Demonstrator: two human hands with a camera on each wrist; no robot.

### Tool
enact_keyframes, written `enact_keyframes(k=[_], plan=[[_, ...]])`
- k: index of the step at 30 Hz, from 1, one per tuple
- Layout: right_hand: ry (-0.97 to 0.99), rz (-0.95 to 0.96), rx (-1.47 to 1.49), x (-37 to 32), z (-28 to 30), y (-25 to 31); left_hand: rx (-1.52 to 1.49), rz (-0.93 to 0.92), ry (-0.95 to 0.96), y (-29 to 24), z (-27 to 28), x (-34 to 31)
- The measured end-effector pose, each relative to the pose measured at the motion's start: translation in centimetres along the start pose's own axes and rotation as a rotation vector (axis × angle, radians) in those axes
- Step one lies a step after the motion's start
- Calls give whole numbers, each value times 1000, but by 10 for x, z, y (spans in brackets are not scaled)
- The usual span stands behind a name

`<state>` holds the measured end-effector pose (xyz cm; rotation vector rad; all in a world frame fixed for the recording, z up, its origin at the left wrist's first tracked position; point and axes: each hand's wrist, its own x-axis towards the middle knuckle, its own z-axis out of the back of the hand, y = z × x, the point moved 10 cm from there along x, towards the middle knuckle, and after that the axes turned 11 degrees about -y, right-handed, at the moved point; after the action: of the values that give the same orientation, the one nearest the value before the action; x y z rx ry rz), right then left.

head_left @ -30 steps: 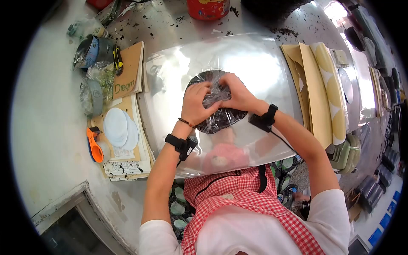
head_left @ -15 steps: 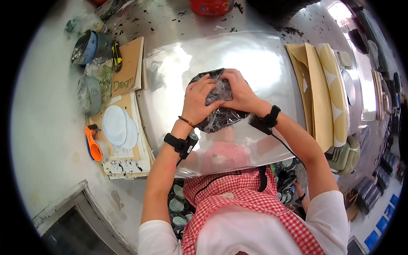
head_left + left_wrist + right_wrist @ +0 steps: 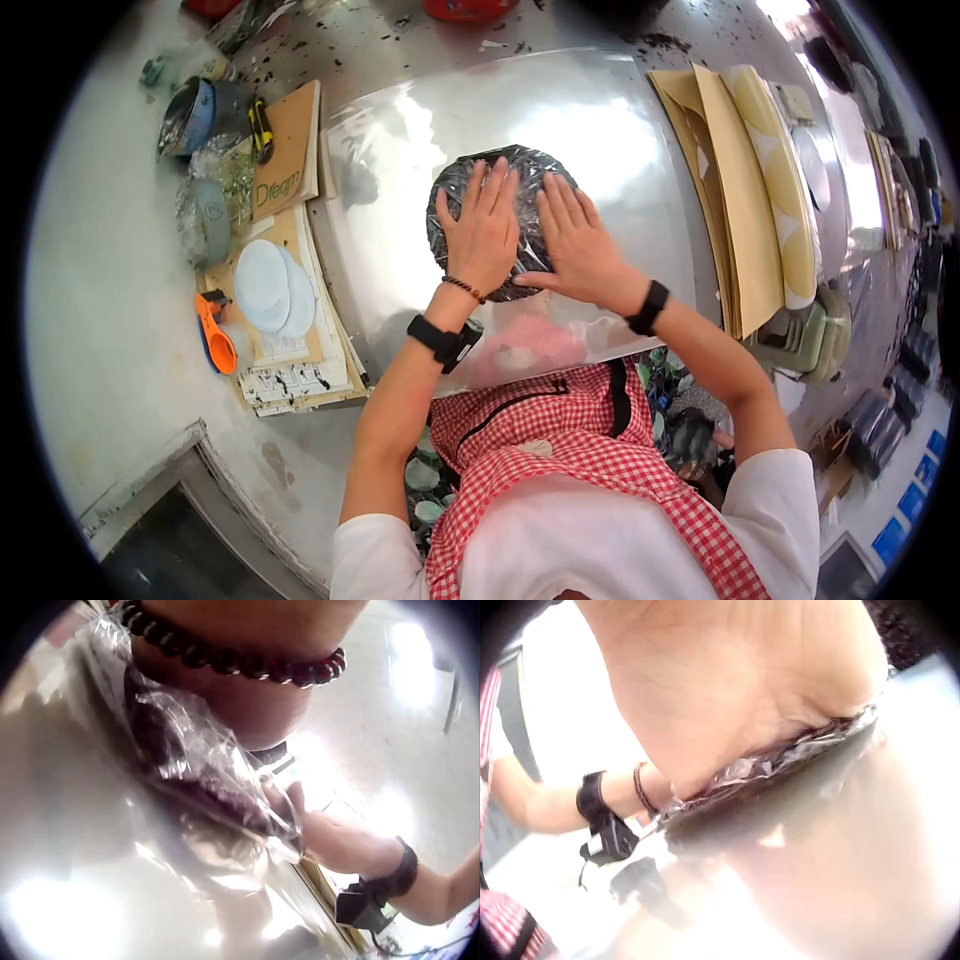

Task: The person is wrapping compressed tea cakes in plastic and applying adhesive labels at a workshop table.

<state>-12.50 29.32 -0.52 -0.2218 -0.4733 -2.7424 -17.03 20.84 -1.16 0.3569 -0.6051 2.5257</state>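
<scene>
A dark, round, flat cake wrapped in clear plastic film (image 3: 530, 165) lies on a shiny clear plastic sheet (image 3: 640, 270). My left hand (image 3: 483, 235) rests flat across its middle, fingers straight and pointing away from me. On the right side of the cake lies my right hand (image 3: 585, 250), also flat, its thumb stretched toward the near edge. In the left wrist view, crinkled film (image 3: 176, 742) bulges at the cake's side below the beaded bracelet. The right wrist view shows my palm (image 3: 735, 682) against the wrapped edge (image 3: 772, 761).
At left are a notebook (image 3: 285, 150) with a yellow cutter (image 3: 260, 130), white paper discs (image 3: 265, 285), an orange scoop (image 3: 218, 345) and blue-grey bowls (image 3: 190, 115). Brown paper folders (image 3: 735, 200) stand at right. Dark crumbs (image 3: 665, 42) and a red bucket (image 3: 468, 8) lie beyond the sheet.
Both hands were curled around gathered film on top of the cake; now they have spread out and lie flat on it. The right hand has shifted a little to the right.
</scene>
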Motion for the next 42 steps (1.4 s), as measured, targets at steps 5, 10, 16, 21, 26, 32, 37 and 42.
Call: enact_keyframes(k=[5,10,16,21,26,32,37,42], plan=[[-82,-4,-75,2,-8,2,128,-38,12,-11,4,1],[-259,-217,37,-48,105,-127,196,-76,68,-17,-7,-1],[-83,-695,-738,-248,200,-321,207,-118,42,-13,-14,-5],[-70,-908,-289,-259,191,-325,221,-111,52,-4,-17,-5],[142,-707,784,-218,165,-233,232,-142,57,2,-23,-4],[-185,-466,-64,-261,132,-212,212,-104,64,5,-26,-2],[-455,-417,-862,-267,211,-232,188,-134,38,3,-25,-5],[-76,-441,-874,-268,170,-286,188,-152,12,5,-23,-4]])
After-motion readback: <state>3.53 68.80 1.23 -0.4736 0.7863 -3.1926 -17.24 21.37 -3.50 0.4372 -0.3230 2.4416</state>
